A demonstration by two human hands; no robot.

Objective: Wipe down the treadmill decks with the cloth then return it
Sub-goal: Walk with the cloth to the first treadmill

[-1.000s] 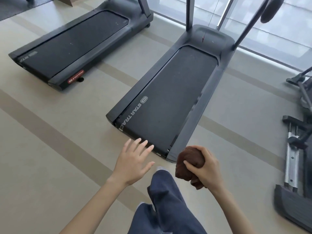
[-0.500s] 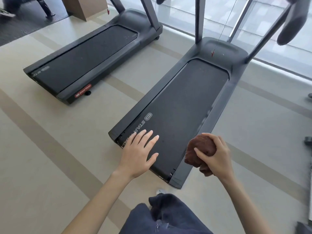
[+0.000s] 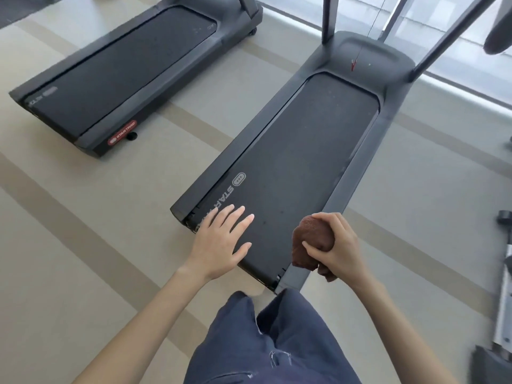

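Note:
A dark treadmill deck (image 3: 291, 162) with a STAR TRAC logo lies straight ahead on the floor. My right hand (image 3: 336, 245) grips a bunched brown cloth (image 3: 311, 242) above the deck's near right corner. My left hand (image 3: 221, 242) hovers with straight, spread fingers over the deck's near left end, covering part of the logo. A second treadmill deck (image 3: 119, 67) lies to the far left.
My knees in blue trousers (image 3: 266, 342) are at the bottom, close to the deck's rear edge. Two upright posts (image 3: 329, 18) and a window wall stand behind the treadmill. Other gym equipment (image 3: 502, 300) sits at the right edge. Beige striped floor (image 3: 83, 217) surrounds the machines.
I have come closer to the near treadmill. Both hands have moved forward over its rear end, with the cloth still gripped in my right hand.

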